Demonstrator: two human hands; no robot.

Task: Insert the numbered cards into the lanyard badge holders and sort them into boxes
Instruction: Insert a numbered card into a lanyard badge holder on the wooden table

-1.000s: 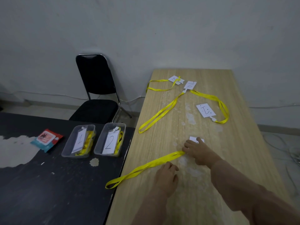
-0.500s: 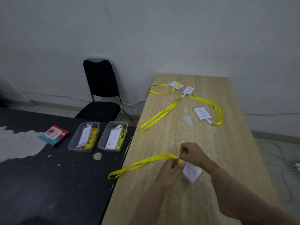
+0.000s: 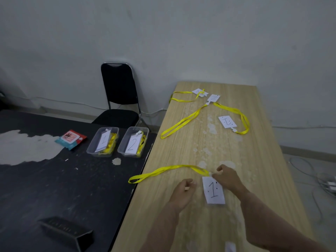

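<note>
**Task item.** The card marked 1 (image 3: 214,190) lies face up on the wooden table (image 3: 263,170), toward its near end and about midway across. The right hand (image 3: 228,177) pinches the card's top edge, where the end of a yellow lanyard (image 3: 169,169) meets it. The clip is too small to make out. From there the lanyard runs to the table's left edge, and its loop hangs just past that edge.

**Left hand.** The left hand (image 3: 182,190) rests on the table between the card and the left edge, with its fingers curled. Possibly something small sits between thumb and forefinger, but I cannot tell.

**Rest of the surface.** Toward the table's far end lie three more cards (image 3: 227,121) with two further lanyards (image 3: 179,123). The wood grain carries pale, scuffed patches down the middle.

**Surroundings.**
- A black table (image 3: 54,188) with worn grey patches abuts the wooden table's left edge.
- Just off that edge on the black table stand two clear boxes. One holds a card numbered 2 (image 3: 133,142) and the next a card numbered 1 (image 3: 102,142). Each also contains yellow strap.
- Farther from the edge lie a red and teal packet (image 3: 71,139) and a dark block (image 3: 67,231).
- A black chair (image 3: 118,91) stands beyond the table's far left corner, against a plain grey wall (image 3: 163,33).
- Cables (image 3: 309,171) lie on the floor off the table's right side.
</note>
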